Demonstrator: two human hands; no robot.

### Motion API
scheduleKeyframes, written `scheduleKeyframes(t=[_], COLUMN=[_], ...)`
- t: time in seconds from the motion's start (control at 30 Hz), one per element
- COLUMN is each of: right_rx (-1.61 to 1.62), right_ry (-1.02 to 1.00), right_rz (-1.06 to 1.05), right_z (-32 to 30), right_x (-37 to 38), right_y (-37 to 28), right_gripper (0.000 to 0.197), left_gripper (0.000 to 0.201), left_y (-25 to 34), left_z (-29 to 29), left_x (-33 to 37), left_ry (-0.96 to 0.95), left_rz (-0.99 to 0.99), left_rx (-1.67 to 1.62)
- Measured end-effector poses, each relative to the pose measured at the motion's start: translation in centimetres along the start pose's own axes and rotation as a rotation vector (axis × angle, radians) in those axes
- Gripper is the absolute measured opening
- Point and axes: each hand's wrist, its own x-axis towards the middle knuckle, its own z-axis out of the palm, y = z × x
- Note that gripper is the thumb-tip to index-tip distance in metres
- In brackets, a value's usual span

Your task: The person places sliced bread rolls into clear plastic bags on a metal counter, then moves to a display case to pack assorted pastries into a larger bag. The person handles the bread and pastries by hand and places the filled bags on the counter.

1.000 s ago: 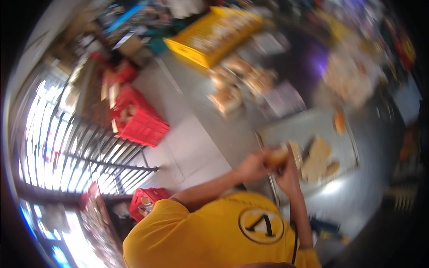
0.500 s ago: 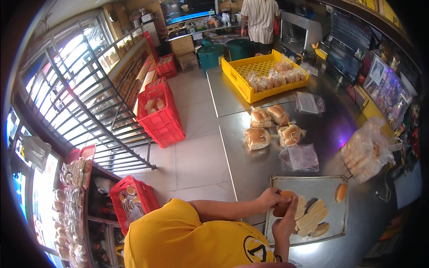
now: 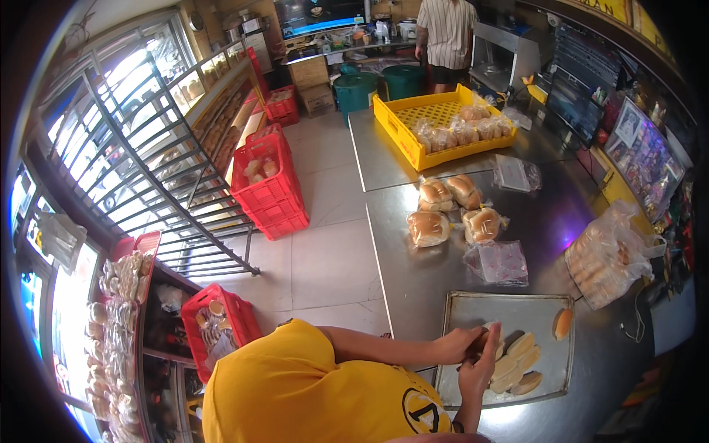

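Hands [image 3: 478, 368] (partly closed) around bun [image 3: 480, 344]

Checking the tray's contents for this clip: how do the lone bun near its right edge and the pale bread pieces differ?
The lone bun shows a golden-brown top, while the pale bread pieces look mostly cream-coloured. The lone bun lies by itself near the right rim; the pale bread pieces lie bunched together. Both are elongated and on the metal tray.
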Motion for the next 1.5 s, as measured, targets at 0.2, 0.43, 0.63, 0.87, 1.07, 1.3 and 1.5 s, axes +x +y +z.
scheduleKeyframes(t=[0.2,0.43,0.63,0.87,1.07,1.3,1.5], right_rx=[0.009,0.122,0.244,-0.252,0.233,0.498,0.599], right_ry=[-0.100,-0.106,-0.190,0.252,0.158,0.195,0.193], right_rz=[0.009,0.001,0.113,0.142,0.370,0.415,0.480], right_z=[1.4,3.4,4.1,1.9,3.2,3.6,3.5], right_x=[-0.4,-0.3,-1.2,-2.8,-3.5,-3.9,-4.0], right_y=[-0.7,-0.7,-0.1,7.1,10.5,11.4,10.7], right_gripper=[0.083,0.080,0.071,0.048,0.053,0.061,0.063], left_gripper=[0.029,0.026,0.037,0.058,0.059,0.059,0.061], left_y=[-3.5,-6.1,-3.4,-5.5,-5.2,-3.2,-4.5], left_z=[0.9,2.8,-2.1,-4.9,-3.3,-3.0,-1.0], left_x=[2.4,1.8,-0.1,-1.1,-0.4,-0.4,-0.7], left_ry=[0.071,0.046,-0.078,-0.145,-0.229,-0.168,-0.127], left_rz=[-0.627,-0.388,-0.396,-0.420,-0.392,-0.474,-0.387], left_rx=[-1.259,-1.495,-1.319,-1.154,-1.087,-1.076,-1.004])
